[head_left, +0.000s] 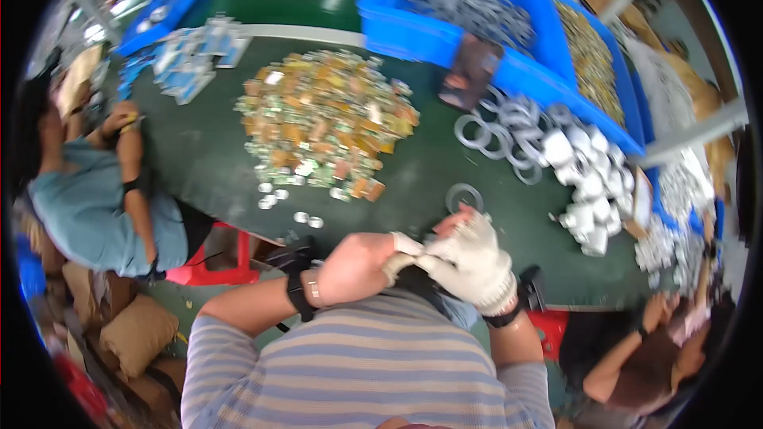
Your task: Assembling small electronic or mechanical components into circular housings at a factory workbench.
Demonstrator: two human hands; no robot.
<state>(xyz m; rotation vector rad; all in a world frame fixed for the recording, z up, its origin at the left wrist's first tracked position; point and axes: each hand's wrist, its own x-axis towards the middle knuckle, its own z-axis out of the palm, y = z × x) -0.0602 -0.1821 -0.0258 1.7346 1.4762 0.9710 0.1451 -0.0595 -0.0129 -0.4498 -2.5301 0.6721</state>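
Note:
My left hand [359,267], bare apart from white coverings on its fingertips, is closed at the table's near edge. Its fingers meet those of my right hand [474,262], which wears a white knitted glove with some bare fingertips showing. The right hand's fingers are also bent closed, and whatever lies between the two hands is too small or hidden to make out. Just beyond the right fingertips lies a clear ring [463,199]. A large heap of small yellow, green and silver pieces [326,123] covers the table farther off. A few white pieces [308,220] lie nearer my left hand.
Clear rings [509,131] and white cup-like parts [586,179] are piled at right. A dark phone [470,71] leans against a blue bin [409,38] of grey rings. Blue-and-white packets [199,56] lie far left. People sit at left [103,199] and right [636,357].

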